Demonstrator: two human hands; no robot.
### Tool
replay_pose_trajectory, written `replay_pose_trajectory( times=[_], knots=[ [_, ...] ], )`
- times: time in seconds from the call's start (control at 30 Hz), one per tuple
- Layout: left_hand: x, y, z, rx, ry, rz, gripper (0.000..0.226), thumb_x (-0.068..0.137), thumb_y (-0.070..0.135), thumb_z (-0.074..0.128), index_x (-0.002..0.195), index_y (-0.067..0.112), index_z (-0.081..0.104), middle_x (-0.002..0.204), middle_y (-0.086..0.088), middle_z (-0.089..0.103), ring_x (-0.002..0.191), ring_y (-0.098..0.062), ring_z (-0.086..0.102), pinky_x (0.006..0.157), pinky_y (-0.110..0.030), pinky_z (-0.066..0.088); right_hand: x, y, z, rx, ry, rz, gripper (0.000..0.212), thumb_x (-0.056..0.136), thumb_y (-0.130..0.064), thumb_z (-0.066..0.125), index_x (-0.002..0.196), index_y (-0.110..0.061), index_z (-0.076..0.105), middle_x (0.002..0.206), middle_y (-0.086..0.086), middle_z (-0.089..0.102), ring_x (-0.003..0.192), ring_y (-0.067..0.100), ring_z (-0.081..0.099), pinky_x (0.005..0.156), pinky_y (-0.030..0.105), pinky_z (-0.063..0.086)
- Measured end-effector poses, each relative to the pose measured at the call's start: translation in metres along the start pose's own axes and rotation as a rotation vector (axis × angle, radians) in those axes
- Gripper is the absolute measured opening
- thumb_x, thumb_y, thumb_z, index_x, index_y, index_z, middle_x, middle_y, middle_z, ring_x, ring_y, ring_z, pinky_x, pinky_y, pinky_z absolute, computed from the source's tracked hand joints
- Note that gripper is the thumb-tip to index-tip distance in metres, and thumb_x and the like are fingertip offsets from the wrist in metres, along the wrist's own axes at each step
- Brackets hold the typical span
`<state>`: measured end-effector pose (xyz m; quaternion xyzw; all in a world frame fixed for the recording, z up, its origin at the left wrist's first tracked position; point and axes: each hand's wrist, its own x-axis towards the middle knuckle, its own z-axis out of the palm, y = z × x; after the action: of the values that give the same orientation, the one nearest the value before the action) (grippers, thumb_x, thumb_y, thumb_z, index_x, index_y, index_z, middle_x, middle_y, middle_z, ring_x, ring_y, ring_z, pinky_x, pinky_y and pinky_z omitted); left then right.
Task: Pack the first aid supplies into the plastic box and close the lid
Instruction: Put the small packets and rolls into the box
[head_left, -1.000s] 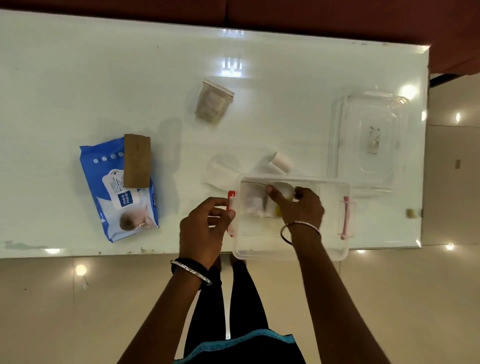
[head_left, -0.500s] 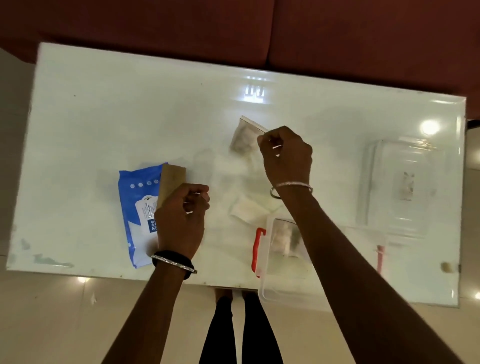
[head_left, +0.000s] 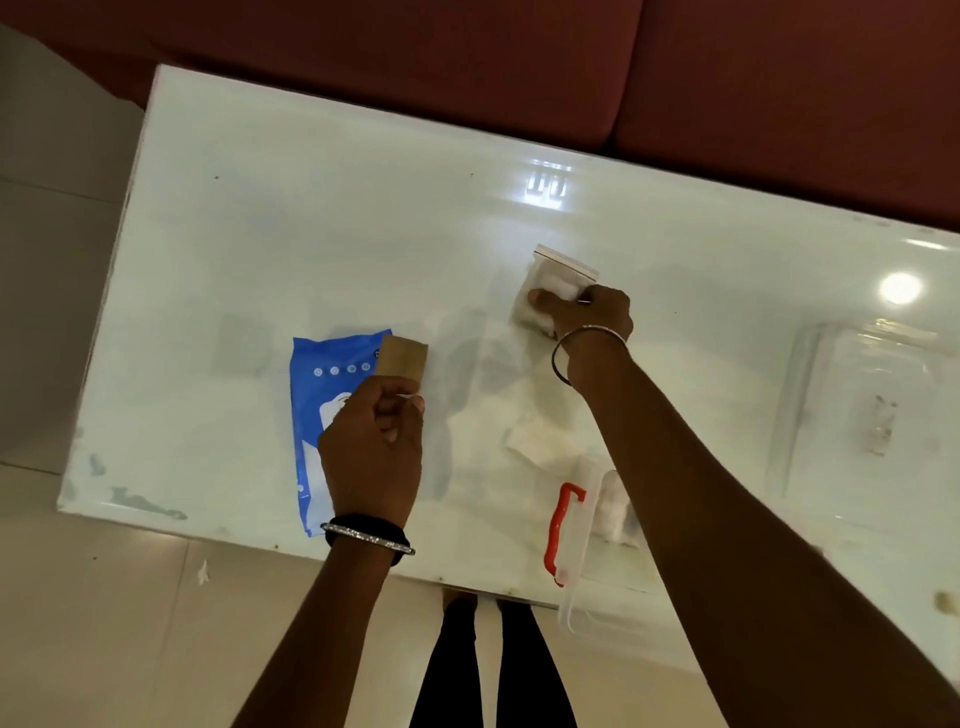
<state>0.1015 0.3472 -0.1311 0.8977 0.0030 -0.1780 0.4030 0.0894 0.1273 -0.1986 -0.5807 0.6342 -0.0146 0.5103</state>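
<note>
My right hand (head_left: 587, 312) is closed on a small clear zip bag (head_left: 558, 275) with white contents, far across the white table (head_left: 311, 234). Over a blue wipes pack (head_left: 317, 415), my left hand (head_left: 374, 452) pinches the near end of a flat brown packet (head_left: 402, 358) that lies on the pack. The clear plastic box (head_left: 571, 603) with a red latch (head_left: 563, 530) sits at the near edge, mostly hidden under my right arm; something white (head_left: 613, 514) lies inside. A white pad (head_left: 535, 441) rests just beyond the box.
The box's clear lid (head_left: 872, 405) lies flat at the right end of the table. A dark red sofa (head_left: 727, 78) runs behind the far edge. My legs (head_left: 493, 665) stand at the near edge, on a tiled floor.
My right hand left the box, reached forward and took hold of the zip bag. My left hand moved from the box's latch to the brown packet on the wipes pack.
</note>
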Motion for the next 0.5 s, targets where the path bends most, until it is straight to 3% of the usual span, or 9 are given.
replay_pose_trajectory(
  times=[0.07, 0.13, 0.3, 0.5],
  knots=[
    [0.006, -0.001, -0.002, 0.074, 0.089, 0.011, 0.012, 0.085, 0.012, 0.066, 0.098, 0.012, 0.068, 0.092, -0.003, 0.071, 0.080, -0.017, 0.065, 0.076, -0.024, 0.052, -0.013, 0.003, -0.006, 0.016, 0.037, -0.097, 0.039, 0.060, -0.035, 0.088, 0.070, -0.009, 0.060, 0.065, -0.001, 0.056, 0.065, 0.022, 0.055, 0.066, 0.027, 0.048],
    [0.013, -0.005, -0.003, 0.137, 0.107, -0.005, 0.024, 0.083, 0.017, 0.068, 0.107, 0.013, 0.064, 0.103, -0.003, 0.068, 0.091, -0.017, 0.060, 0.077, -0.026, 0.044, -0.034, 0.008, -0.017, 0.091, 0.063, -0.170, 0.040, 0.059, -0.035, 0.088, 0.070, -0.007, 0.061, 0.065, -0.002, 0.059, 0.062, 0.018, 0.055, 0.065, 0.031, 0.049],
    [0.029, -0.018, 0.002, 0.259, -0.084, -0.151, 0.059, 0.075, 0.036, 0.075, 0.126, 0.014, 0.053, 0.120, -0.006, 0.059, 0.106, -0.025, 0.057, 0.080, -0.033, 0.045, -0.102, 0.034, -0.061, 0.357, -0.034, -0.219, 0.030, 0.065, -0.021, 0.089, 0.090, -0.020, 0.073, 0.090, -0.002, 0.077, 0.081, 0.009, 0.074, 0.077, 0.027, 0.060],
    [0.028, -0.021, 0.007, 0.380, -0.115, -0.058, 0.048, 0.078, 0.034, 0.074, 0.116, 0.009, 0.059, 0.106, -0.011, 0.067, 0.097, -0.031, 0.063, 0.077, -0.037, 0.047, -0.157, 0.078, -0.126, 0.455, -0.092, -0.142, 0.040, 0.070, -0.018, 0.086, 0.108, -0.016, 0.074, 0.103, 0.005, 0.078, 0.096, 0.021, 0.075, 0.078, 0.027, 0.060]
  ],
)
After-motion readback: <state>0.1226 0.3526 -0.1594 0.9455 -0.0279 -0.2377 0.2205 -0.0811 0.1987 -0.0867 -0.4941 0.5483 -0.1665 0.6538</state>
